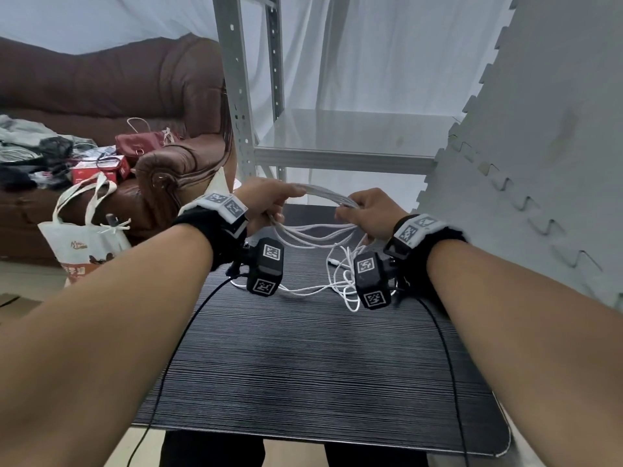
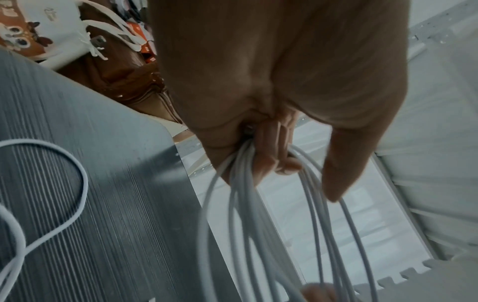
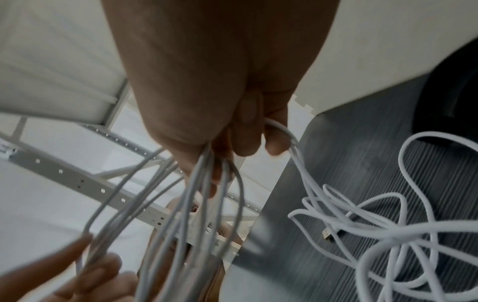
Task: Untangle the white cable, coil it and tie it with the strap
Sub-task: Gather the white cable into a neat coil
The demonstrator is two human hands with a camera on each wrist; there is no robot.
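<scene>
Several loops of the white cable [image 1: 323, 193] stretch between my two hands above the far edge of the dark table [image 1: 303, 365]. My left hand [image 1: 269, 203] grips one end of the loops, its curled fingers [image 2: 274, 155] closed round the strands [image 2: 258, 235]. My right hand [image 1: 364, 210] grips the other end, with the bundle [image 3: 196, 204] running out under its fingers [image 3: 248, 130]. The rest of the cable [image 1: 337, 281] lies in a loose tangle [image 3: 388, 235] on the table below the hands, a plug end [image 3: 327, 235] showing among it. No strap is visible.
A grey metal shelf frame [image 1: 242, 96] stands just beyond the table. A grey foam mat wall [image 1: 539, 129] rises at the right. A brown sofa [image 1: 118, 96] with clutter and a white tote bag [image 1: 87, 237] sit at the left. Black wrist-camera leads [image 1: 188, 325] cross the table.
</scene>
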